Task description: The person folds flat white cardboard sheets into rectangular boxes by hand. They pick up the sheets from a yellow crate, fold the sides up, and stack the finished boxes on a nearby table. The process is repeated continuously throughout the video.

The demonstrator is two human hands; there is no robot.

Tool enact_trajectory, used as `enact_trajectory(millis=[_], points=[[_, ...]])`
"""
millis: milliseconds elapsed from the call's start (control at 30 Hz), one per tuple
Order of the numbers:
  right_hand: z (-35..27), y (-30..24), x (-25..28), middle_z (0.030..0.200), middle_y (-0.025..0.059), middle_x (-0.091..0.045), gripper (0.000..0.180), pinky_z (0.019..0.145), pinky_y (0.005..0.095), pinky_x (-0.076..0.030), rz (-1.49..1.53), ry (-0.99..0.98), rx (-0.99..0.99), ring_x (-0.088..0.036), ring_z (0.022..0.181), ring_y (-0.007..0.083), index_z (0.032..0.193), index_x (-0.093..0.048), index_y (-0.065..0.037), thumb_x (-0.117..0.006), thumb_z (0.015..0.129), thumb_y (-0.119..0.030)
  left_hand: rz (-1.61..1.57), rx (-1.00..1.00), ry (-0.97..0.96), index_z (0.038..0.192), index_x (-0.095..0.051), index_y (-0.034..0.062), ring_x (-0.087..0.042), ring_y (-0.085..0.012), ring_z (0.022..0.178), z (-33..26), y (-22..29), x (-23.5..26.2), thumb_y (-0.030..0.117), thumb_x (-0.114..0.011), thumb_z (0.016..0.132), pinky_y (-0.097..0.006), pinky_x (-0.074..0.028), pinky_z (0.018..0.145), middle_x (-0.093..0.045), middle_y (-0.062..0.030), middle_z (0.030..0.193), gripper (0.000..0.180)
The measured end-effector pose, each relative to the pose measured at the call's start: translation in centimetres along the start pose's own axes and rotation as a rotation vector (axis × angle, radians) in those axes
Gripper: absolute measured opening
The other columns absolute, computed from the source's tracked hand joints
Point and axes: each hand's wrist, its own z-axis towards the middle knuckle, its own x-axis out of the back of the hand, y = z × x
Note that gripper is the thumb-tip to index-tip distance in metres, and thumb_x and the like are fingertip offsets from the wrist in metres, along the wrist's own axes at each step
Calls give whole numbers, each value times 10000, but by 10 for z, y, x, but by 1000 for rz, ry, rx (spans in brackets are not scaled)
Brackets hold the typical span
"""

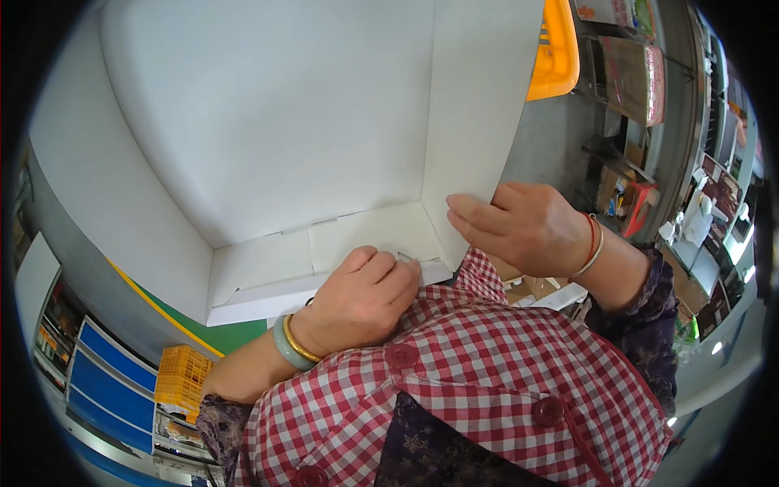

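The head camera looks down into a big white cardboard box (284,122) that fills most of the picture. The box is held close against the person's chest, with its open side toward the camera, so the inner walls and the bottom flaps are seen.

The left hand (361,296) is at the near lower edge of the box. Its fingers are curled and they press on the narrow folded flap (268,296) along this edge; the fingertips are bent over the flap, so the hand grips it. On the left wrist there are a pale green bangle (284,345) and a thin gold bangle (299,341), one beside the other.

The right hand (519,227) is at the right wall of the box. Its fingers lie flat and together on the outer side of this wall, and the thumb is hidden, so I cannot tell if it pinches the wall or only pushes it. A red string and a light bracelet (592,247) are on the right wrist.

Below the hands is a red and white checked apron (487,365) with round red buttons. An orange plastic crate (556,49) is behind the box at the top right, and a yellow crate (182,377) stands low at the left.
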Motion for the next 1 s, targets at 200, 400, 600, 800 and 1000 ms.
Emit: enact_trajectory(millis=[200, 400, 600, 800, 1000], points=[[-4, 6, -4, 950, 60, -554, 209, 609, 251, -486, -4, 18, 31, -543, 689, 153, 829, -599, -18, -591, 645, -116, -7, -8, -32, 964, -626, -14, -510, -172, 728, 0, -1, -2, 89, -631, 621, -311, -412, 698, -504, -35, 781, 358], [-5, 6, -6, 930, 58, -537, 206, 611, 253, -481, -51, 67, 25, -535, 692, 159, 821, -595, -12, -591, 642, -114, 86, 59, -41, 988, -623, -47, -529, -205, 785, 7, 1, 1, 94, -601, 658, -327, -424, 722, -544, -82, 849, 359], [-3, 8, 6, 962, 60, -546, 212, 617, 269, -479, 14, 49, -14, -538, 713, 171, 848, -602, -13, -588, 659, -109, 221, 107, 5, 1025, -614, -68, -549, -231, 846, 11, 8, 7, 116, -604, 706, -342, -431, 750, -582, -124, 913, 369], [9, -15, 19, 1073, 72, -568, 316, 649, 305, -458, 42, 246, -67, -533, 774, 189, 1007, -607, -25, -580, 708, -123, 318, 162, 178, 1041, -590, -21, -590, -224, 840, 22, -4, 34, 110, -644, 710, -335, -431, 738, -617, -104, 930, 360], [23, -31, -20, 1003, 40, -582, 355, 701, 314, -413, -52, 316, -181, -512, 804, 182, 1069, -579, -43, -576, 722, -117, 293, 163, 328, 962, -588, -3, -579, -217, 733, 15, -31, 17, 89, -649, 731, -327, -431, 681, -605, -82, 832, 256]])
